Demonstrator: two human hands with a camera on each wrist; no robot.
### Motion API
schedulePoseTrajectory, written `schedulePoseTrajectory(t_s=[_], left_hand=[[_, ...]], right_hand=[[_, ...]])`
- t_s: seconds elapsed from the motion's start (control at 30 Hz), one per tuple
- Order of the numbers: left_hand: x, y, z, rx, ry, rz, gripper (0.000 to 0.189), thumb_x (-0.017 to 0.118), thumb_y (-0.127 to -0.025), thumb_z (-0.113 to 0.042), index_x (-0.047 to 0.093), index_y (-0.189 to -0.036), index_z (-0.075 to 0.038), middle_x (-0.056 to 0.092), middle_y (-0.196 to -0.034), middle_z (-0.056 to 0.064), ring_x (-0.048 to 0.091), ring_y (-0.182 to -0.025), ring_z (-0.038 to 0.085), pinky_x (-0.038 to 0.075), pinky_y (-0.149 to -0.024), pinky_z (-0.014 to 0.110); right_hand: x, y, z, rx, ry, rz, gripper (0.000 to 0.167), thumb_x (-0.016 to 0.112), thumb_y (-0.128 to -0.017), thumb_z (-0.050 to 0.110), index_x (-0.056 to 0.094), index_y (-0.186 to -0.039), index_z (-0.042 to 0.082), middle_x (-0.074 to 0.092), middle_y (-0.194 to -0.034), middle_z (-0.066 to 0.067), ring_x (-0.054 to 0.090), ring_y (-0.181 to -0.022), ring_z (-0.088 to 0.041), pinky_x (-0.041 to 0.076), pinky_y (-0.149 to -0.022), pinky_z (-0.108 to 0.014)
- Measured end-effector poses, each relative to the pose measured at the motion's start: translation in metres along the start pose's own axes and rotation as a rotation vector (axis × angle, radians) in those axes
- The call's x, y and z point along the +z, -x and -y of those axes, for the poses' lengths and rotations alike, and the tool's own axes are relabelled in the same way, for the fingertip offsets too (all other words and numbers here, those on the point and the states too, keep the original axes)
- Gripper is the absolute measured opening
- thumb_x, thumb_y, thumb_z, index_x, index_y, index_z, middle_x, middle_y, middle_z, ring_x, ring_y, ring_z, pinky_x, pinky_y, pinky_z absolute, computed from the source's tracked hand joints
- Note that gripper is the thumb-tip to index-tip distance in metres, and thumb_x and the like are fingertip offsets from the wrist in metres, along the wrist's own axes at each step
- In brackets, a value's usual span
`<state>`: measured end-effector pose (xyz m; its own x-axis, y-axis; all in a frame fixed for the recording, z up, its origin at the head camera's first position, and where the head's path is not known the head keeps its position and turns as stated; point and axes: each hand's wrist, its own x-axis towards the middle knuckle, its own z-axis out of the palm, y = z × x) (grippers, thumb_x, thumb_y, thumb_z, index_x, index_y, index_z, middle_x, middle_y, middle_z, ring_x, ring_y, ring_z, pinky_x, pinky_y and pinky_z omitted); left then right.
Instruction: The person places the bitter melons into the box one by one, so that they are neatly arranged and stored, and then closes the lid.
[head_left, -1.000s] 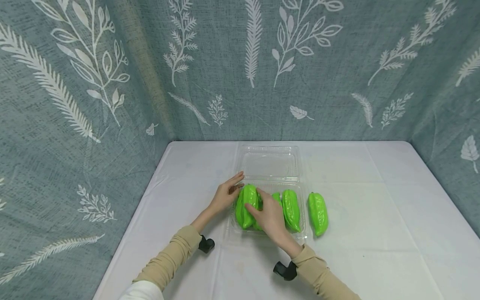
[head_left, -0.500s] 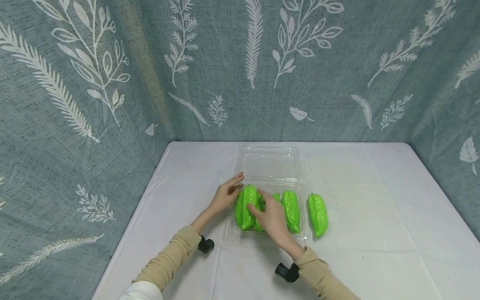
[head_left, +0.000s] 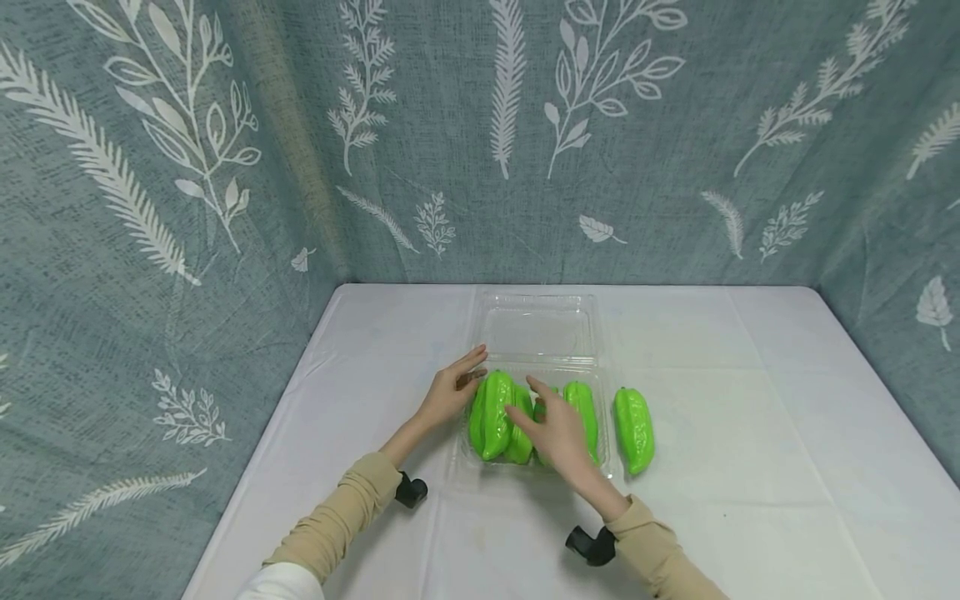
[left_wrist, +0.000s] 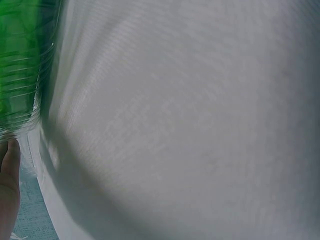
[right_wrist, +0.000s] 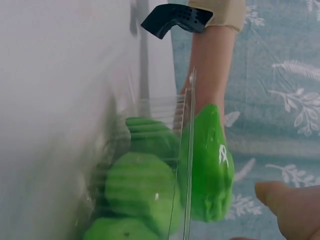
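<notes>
An open clear plastic clamshell box (head_left: pixel 606 442) holds several shiny green bitter melons. One bitter melon (head_left: pixel 497 415) lies on top of others at the box's left; in the right wrist view this upper bitter melon (right_wrist: pixel 207 170) rises above the rim. My left hand (head_left: pixel 450 389) rests along the box's left side, fingers extended near its back corner. In the left wrist view its fingertips (left_wrist: pixel 11 155) touch the clear wall. Over the box, my right hand (head_left: pixel 561 433) has thumb and fingers spread apart, holding nothing. It partly covers the bitter melons beneath.
Another bitter melon (head_left: pixel 634 431) lies on the white tablecloth (head_left: pixel 735 442), just right of the box. The box's clear lid (head_left: pixel 538 327) lies folded back behind it. Patterned blue-grey curtains (head_left: pixel 465 125) stand behind and at both sides of the table.
My right hand has let go of the upper left bitter melon and moved right, its fingers parting. The left hand has stayed at the box's side.
</notes>
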<state>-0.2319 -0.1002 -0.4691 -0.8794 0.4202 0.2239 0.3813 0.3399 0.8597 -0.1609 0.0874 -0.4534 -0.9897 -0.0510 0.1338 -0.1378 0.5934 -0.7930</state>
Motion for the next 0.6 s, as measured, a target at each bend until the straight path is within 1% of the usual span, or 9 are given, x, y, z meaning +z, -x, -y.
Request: schedulePoseTrajectory(t_s=[0.03,0.1,0.13,0.2,0.3,0.37,0.5,0.6], left_hand=[[0.0,0.0,0.0,-0.001,0.002,-0.002,0.043,0.045,-0.089,0.015,0.04,-0.132,0.018,0.032,-0.146,0.031,0.054,-0.117,0.047,0.044,-0.104,0.045],[0.0,0.0,0.0,-0.006,0.007,-0.005,0.043,0.045,-0.089,0.015,0.04,-0.132,0.018,0.033,-0.146,0.03,0.054,-0.117,0.046,0.044,-0.104,0.046],[0.0,0.0,0.0,-0.008,0.011,-0.007,0.043,0.045,-0.09,0.015,0.04,-0.132,0.018,0.033,-0.146,0.03,0.054,-0.117,0.046,0.043,-0.104,0.046],[0.0,0.0,0.0,-0.013,0.014,-0.01,0.043,0.045,-0.089,0.015,0.041,-0.132,0.017,0.033,-0.147,0.03,0.054,-0.117,0.046,0.043,-0.104,0.046],[0.0,0.0,-0.001,-0.012,0.013,-0.011,0.043,0.045,-0.089,0.016,0.041,-0.132,0.018,0.033,-0.146,0.03,0.054,-0.117,0.046,0.044,-0.104,0.045],[0.0,0.001,-0.002,-0.012,0.007,-0.011,0.043,0.045,-0.089,0.016,0.041,-0.132,0.018,0.033,-0.146,0.03,0.054,-0.117,0.046,0.044,-0.104,0.045],[0.0,0.0,-0.002,-0.013,0.002,-0.005,0.044,0.044,-0.089,0.016,0.041,-0.132,0.018,0.032,-0.147,0.03,0.054,-0.117,0.046,0.044,-0.104,0.044],[0.001,0.0,0.001,-0.001,-0.011,-0.01,0.043,0.044,-0.089,0.016,0.04,-0.132,0.019,0.032,-0.146,0.032,0.054,-0.116,0.046,0.045,-0.103,0.045]], right_hand=[[-0.001,0.0,-0.001,0.005,-0.001,0.004,0.062,0.067,-0.087,0.032,0.048,-0.135,-0.003,0.064,-0.116,-0.027,0.066,-0.071,-0.035,0.055,-0.05,-0.031],[-0.003,0.0,-0.003,0.015,-0.012,0.008,0.063,0.067,-0.087,0.032,0.047,-0.136,-0.002,0.06,-0.124,-0.026,0.068,-0.09,-0.037,0.061,-0.066,-0.035],[-0.003,0.0,-0.004,0.015,-0.02,0.007,0.063,0.067,-0.087,0.031,0.047,-0.136,-0.003,0.059,-0.126,-0.026,0.066,-0.099,-0.038,0.061,-0.075,-0.038],[-0.005,0.0,-0.006,0.023,-0.062,0.012,0.062,0.066,-0.088,0.028,0.045,-0.137,-0.004,0.055,-0.131,-0.026,0.062,-0.108,-0.041,0.059,-0.084,-0.043],[-0.009,0.0,-0.009,0.037,-0.108,0.017,0.061,0.065,-0.089,0.025,0.043,-0.138,-0.005,0.05,-0.137,-0.026,0.056,-0.115,-0.044,0.056,-0.09,-0.045],[-0.012,0.0,-0.011,0.048,-0.117,0.019,0.062,0.065,-0.089,0.024,0.042,-0.139,-0.005,0.048,-0.139,-0.026,0.054,-0.118,-0.045,0.055,-0.092,-0.044],[-0.02,0.001,-0.013,0.08,-0.092,0.018,0.064,0.065,-0.089,0.028,0.04,-0.141,-0.001,0.046,-0.141,-0.024,0.053,-0.121,-0.044,0.054,-0.094,-0.045],[-0.027,0.001,-0.014,0.089,-0.067,0.004,0.064,0.064,-0.09,0.03,0.041,-0.141,0.0,0.046,-0.142,-0.022,0.053,-0.121,-0.042,0.054,-0.093,-0.044]])
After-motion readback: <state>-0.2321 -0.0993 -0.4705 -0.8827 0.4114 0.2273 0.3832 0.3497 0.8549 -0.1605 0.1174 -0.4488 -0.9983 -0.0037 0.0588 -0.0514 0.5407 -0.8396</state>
